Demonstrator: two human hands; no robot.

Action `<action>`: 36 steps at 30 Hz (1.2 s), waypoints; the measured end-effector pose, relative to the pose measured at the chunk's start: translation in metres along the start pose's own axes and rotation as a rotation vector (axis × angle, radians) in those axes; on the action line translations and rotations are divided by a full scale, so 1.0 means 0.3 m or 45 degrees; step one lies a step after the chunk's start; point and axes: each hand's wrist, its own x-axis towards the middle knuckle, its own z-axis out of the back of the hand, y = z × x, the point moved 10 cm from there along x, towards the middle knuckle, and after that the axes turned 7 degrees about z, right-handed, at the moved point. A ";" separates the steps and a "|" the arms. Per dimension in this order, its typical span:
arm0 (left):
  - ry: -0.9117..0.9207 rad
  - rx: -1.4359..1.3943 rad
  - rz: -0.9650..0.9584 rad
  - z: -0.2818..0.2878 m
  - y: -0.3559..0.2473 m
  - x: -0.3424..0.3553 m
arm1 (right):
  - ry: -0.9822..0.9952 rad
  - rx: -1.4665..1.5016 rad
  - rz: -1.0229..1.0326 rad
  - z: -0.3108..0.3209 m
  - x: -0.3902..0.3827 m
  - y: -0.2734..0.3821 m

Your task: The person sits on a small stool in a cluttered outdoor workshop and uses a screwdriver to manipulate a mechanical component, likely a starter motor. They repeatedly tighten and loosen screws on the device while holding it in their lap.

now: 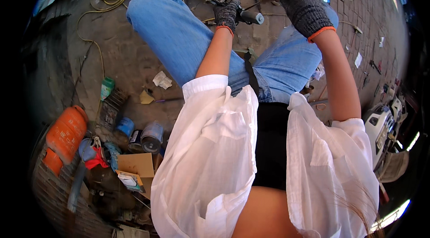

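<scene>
Grey-gripped metal handlebar (245, 15) juts rightward out of the left hand (225, 14), whose dark knitted glove with an orange cuff is curled tight around it, above the blue-jeaned knee (170, 27). Right hand (301, 4), gloved alike, hovers apart, fingers bent loosely, gripping nothing visible.

Both bare forearms reach forward from rolled white sleeves. The left hand (226, 14), in a dark knitted glove with an orange cuff, is curled tight, fingers closed in a fist-like grip, wrist nearly straight. The right hand (301, 5), gloved the same way, is raised higher, back toward the camera, its fingers bent downward, the grip hidden.
</scene>
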 end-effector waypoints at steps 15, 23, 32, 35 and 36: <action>0.010 -0.215 0.031 0.005 0.019 0.032 | 0.035 0.641 -0.061 -0.006 -0.050 0.007; 0.021 -0.362 -0.027 -0.004 -0.006 0.031 | -0.172 0.614 -0.308 -0.066 -0.176 -0.047; 0.092 -0.357 0.025 -0.001 -0.027 -0.016 | -0.135 0.320 -0.468 -0.063 -0.170 -0.091; 0.163 -0.356 0.030 -0.018 -0.027 -0.018 | -0.161 0.520 -0.424 -0.068 -0.173 -0.087; 0.125 -0.361 0.020 -0.011 -0.016 0.000 | -0.152 0.605 -0.413 -0.074 -0.176 -0.088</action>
